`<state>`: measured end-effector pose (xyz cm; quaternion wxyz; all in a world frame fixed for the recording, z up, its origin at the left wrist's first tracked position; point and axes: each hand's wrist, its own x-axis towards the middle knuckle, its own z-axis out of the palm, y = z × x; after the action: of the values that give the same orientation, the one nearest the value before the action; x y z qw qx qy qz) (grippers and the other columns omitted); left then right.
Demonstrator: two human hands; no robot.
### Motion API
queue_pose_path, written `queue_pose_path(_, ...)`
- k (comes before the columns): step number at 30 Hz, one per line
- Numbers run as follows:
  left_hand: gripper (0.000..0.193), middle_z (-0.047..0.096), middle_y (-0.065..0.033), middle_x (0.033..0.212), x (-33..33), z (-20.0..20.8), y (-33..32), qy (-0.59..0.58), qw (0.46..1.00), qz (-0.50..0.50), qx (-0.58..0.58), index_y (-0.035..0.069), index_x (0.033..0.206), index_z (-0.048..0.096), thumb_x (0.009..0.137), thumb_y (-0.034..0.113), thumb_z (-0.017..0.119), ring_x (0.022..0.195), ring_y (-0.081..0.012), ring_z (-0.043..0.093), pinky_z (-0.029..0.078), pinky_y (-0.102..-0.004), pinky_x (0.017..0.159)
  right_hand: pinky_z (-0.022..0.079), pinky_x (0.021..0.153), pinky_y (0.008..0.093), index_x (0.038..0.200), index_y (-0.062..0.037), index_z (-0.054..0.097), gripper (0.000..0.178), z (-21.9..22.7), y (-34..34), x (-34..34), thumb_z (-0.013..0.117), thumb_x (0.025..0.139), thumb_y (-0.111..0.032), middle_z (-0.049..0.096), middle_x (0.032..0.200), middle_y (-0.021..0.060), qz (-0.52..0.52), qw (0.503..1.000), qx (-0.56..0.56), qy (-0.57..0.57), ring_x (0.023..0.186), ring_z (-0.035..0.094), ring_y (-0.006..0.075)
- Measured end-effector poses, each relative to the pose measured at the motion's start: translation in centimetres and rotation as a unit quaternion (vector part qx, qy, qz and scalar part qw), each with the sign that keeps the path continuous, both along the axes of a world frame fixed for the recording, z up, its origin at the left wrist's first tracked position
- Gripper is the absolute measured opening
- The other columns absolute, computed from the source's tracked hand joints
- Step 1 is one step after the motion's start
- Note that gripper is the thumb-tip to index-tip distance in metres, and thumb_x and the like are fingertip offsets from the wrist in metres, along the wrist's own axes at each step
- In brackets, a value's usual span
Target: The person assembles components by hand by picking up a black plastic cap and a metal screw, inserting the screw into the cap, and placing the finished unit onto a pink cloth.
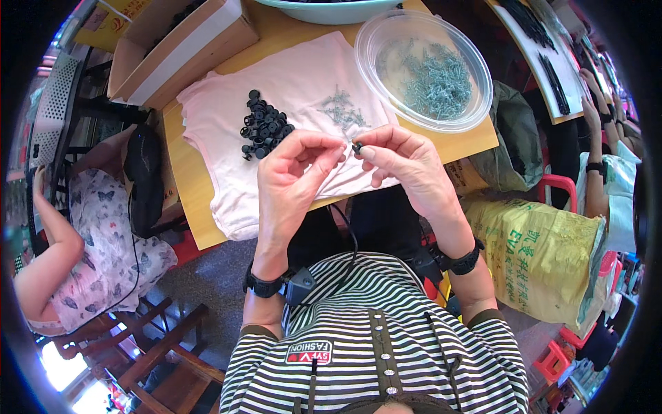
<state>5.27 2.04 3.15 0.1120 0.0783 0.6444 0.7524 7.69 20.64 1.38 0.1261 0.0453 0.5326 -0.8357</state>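
Observation:
Over the near edge of a pale pink cloth (227,172), my two hands meet almost fingertip to fingertip. Between thumb and forefinger, my right hand (407,157) pinches a small black plastic part (356,148). My left hand (296,172) is closed in a pinch right beside it; whatever sits between its fingertips is too small to make out. A heap of similar black round-headed parts (265,124) lies on the cloth beyond my left hand. Farther right on the cloth is a loose scatter of small silvery metal pieces (343,110).
A transparent round tub (476,114) of silvery metal pieces stands at the table's (462,146) right. An open cardboard box (186,52) is at the far left, a pale basin (331,10) at the back. A yellow woven sack (531,255) stands right. Other people sit on both sides.

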Motion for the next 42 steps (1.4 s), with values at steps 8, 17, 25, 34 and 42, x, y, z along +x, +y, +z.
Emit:
queue_pose_path(8, 0.014, 0.067, -0.0049, 0.090, 2.0, 1.6, -0.1, 0.022, 0.999, 0.030, 0.000, -0.002, 0.099, 0.065, 0.084, -0.003, 0.066, 0.080, -0.0092, 0.064, 0.050, -0.0211, 0.074, 0.052, 0.058, 0.0180, 0.107, 0.0003, 0.062, 0.021, 0.1, -0.2, 0.2, 0.064, 0.091, -0.013, 0.066, 0.091, 0.0083, 0.042, 0.974, -0.202, -0.092, 0.073, 0.061, 0.0082)
queue_pose_path(17, 0.017, 0.066, -0.0059, 0.084, 2.4, 1.7, -0.5, 0.164, 0.973, 0.042, -0.160, 0.000, 0.099, 0.062, 0.083, -0.001, 0.066, 0.073, -0.0102, 0.065, 0.051, -0.0237, 0.069, 0.051, 0.057, 0.0170, 0.103, 0.0007, 0.064, 0.021, 1.8, -0.9, 0.9, 0.067, 0.089, -0.015, 0.066, 0.090, 0.0056, 0.038, 0.995, -0.077, -0.050, 0.073, 0.060, 0.0066)
queue_pose_path(25, 0.022, 0.067, -0.0067, 0.084, 3.1, 2.8, -0.5, 0.313, 0.891, 0.043, -0.326, 0.001, 0.102, 0.063, 0.081, -0.004, 0.068, 0.074, -0.0127, 0.066, 0.051, -0.0238, 0.068, 0.051, 0.061, 0.0183, 0.102, 0.0000, 0.065, 0.023, 1.8, -1.5, 1.5, 0.070, 0.086, -0.015, 0.066, 0.091, 0.0048, 0.025, 0.998, 0.050, -0.012, 0.071, 0.061, 0.0062)
queue_pose_path(34, 0.015, 0.068, -0.0060, 0.087, 2.7, 0.8, -1.3, 0.108, 0.987, 0.025, -0.113, -0.001, 0.096, 0.065, 0.082, -0.002, 0.069, 0.079, -0.0112, 0.067, 0.052, -0.0229, 0.071, 0.052, 0.060, 0.0207, 0.104, 0.0011, 0.065, 0.024, 1.4, -1.5, 1.9, 0.069, 0.087, -0.015, 0.067, 0.085, 0.0044, 0.025, 0.999, 0.018, 0.019, 0.068, 0.063, 0.0081)
queue_pose_path(42, 0.034, 0.063, -0.0059, 0.095, 1.9, 0.6, -1.7, 0.160, 0.975, 0.048, -0.146, 0.002, 0.108, 0.065, 0.075, -0.005, 0.072, 0.082, -0.0113, 0.064, 0.051, -0.0211, 0.074, 0.052, 0.063, 0.0198, 0.105, 0.0016, 0.066, 0.022, 1.3, -1.6, 1.0, 0.067, 0.088, -0.013, 0.066, 0.084, 0.0038, 0.014, 0.995, 0.085, 0.048, 0.070, 0.061, 0.0064)
